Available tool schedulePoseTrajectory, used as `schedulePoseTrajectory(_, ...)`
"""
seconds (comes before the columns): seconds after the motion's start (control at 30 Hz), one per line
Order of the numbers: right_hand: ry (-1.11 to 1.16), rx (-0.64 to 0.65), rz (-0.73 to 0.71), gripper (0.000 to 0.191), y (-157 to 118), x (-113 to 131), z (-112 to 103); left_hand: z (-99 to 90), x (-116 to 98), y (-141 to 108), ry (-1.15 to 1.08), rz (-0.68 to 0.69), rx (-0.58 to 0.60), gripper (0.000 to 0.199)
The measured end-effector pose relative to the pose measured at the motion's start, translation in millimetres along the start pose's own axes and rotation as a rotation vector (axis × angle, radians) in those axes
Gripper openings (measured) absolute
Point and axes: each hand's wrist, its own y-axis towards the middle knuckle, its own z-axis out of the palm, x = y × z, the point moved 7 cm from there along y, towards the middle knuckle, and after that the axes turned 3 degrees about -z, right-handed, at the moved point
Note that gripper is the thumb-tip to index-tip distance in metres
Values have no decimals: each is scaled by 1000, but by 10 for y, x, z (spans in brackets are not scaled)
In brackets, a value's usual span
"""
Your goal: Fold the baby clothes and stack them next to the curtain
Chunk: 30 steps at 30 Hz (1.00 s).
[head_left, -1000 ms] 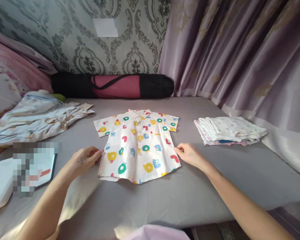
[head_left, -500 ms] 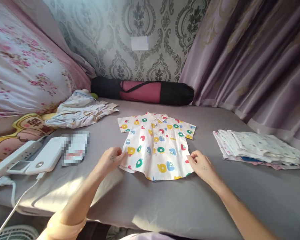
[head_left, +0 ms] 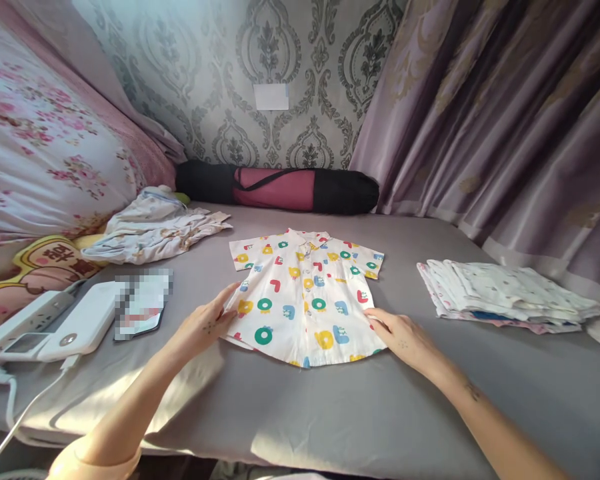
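Observation:
A small short-sleeved shirt (head_left: 300, 300), white with colourful letter and animal prints, lies spread front up with its collar away from me. At its left side edge near the hem, my left hand (head_left: 211, 321) rests with fingers stretched along the fabric. My right hand (head_left: 400, 337) touches the opposite side edge, its fingers extended onto the cloth and the thumb lower down. Neither hand lifts the shirt. The undersides of my fingers are hidden.
Folded clothes (head_left: 510, 293) are stacked at right; a loose heap of clothes (head_left: 155, 227) lies back left. A power bank (head_left: 83, 323), a blurred phone-like object (head_left: 143, 307) and a power strip (head_left: 23, 327) sit at left. A long black-and-maroon bag (head_left: 275, 188) lies along the wall.
My left fingers have gone from curled at the shirt's edge to stretched forward along it. My right fingers have straightened onto the fabric. The shirt's lower left lies flatter; the view has shifted slightly.

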Motion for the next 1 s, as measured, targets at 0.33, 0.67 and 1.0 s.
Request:
schedulePoseTrajectory(0.33,15,66,-51,28,142,53,-254,-60,127,316,-151,-101,81,42)
schedulePoseTrajectory(0.67,52,-151,284,41,1137,-296,-84,109,42,1088,-454,-496,-165,30)
schedulePoseTrajectory(1.0,-33,-297,208,26,946,-55,-86,129,-43,1106,-405,-390,-240,43)
